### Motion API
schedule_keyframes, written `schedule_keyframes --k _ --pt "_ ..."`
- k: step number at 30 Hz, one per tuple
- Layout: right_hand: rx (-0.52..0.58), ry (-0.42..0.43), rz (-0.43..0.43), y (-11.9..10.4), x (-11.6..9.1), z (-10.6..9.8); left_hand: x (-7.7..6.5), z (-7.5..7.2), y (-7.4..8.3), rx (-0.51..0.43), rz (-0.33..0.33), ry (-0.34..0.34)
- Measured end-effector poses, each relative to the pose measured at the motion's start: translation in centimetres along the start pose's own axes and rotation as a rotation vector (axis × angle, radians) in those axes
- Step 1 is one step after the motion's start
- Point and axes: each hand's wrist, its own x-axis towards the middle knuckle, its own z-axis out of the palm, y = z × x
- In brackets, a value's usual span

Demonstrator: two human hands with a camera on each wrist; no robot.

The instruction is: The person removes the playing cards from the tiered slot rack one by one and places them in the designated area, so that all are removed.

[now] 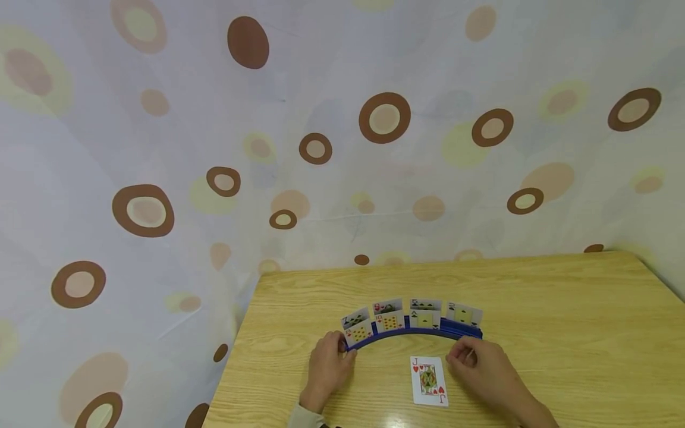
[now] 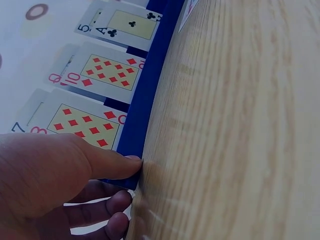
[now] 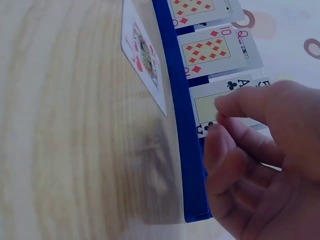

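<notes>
A curved blue card holder (image 1: pixel 412 330) stands on the table, with playing cards upright in two rows. Its front row shows a red diamond card (image 2: pixel 82 125), a ten of diamonds (image 2: pixel 111 74) and an ace of clubs (image 2: pixel 131 25). Behind them are a seven, a queen and a five, partly covered; a two (image 1: pixel 464 315) stands at the right. My left hand (image 1: pixel 328 367) pinches the holder's left end, thumb in front, fingers behind. Near the right end, my right hand (image 1: pixel 484 367) hovers with loosely curled fingers, holding nothing. A jack of hearts (image 1: pixel 429 381) lies face up between my hands.
The wooden table (image 1: pixel 578 333) extends to the right and behind the holder. A pale curtain with brown and beige circles (image 1: pixel 385 178) hangs along its back edge and left side.
</notes>
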Motion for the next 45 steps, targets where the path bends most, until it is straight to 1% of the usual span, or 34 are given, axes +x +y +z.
schedule_keyframes --k 6,11,14,17,23,28,32,37,45 --pt "-0.074 0.214 -0.066 -0.7 1.1 0.3 -0.1 -0.1 0.0 -0.001 -0.003 -0.005" --pt "-0.14 0.377 -0.16 -1.2 2.0 0.7 -0.1 -0.2 0.0 0.002 -0.008 -0.006" --pt "-0.175 0.447 -0.202 -1.1 2.5 1.0 0.0 -0.2 0.0 0.005 -0.004 -0.001" --pt "-0.186 0.483 -0.217 -1.0 2.8 1.2 0.0 -0.2 0.1 0.004 0.004 0.0" --pt "-0.19 0.509 -0.216 -0.7 3.2 1.4 0.0 -0.3 0.1 0.004 0.021 0.006" --pt "-0.188 0.511 -0.216 -0.7 3.7 1.5 0.0 -0.2 0.1 -0.003 0.012 0.007" --pt "-0.186 0.496 -0.217 -0.8 3.9 1.5 -0.1 0.0 0.0 0.002 -0.003 0.003" --pt "-0.195 0.481 -0.205 -0.8 4.2 1.5 -0.1 0.1 -0.1 0.006 0.005 0.014" --pt "-0.187 0.42 -0.157 -0.7 4.4 1.6 -0.1 0.1 0.0 0.008 -0.002 0.012"
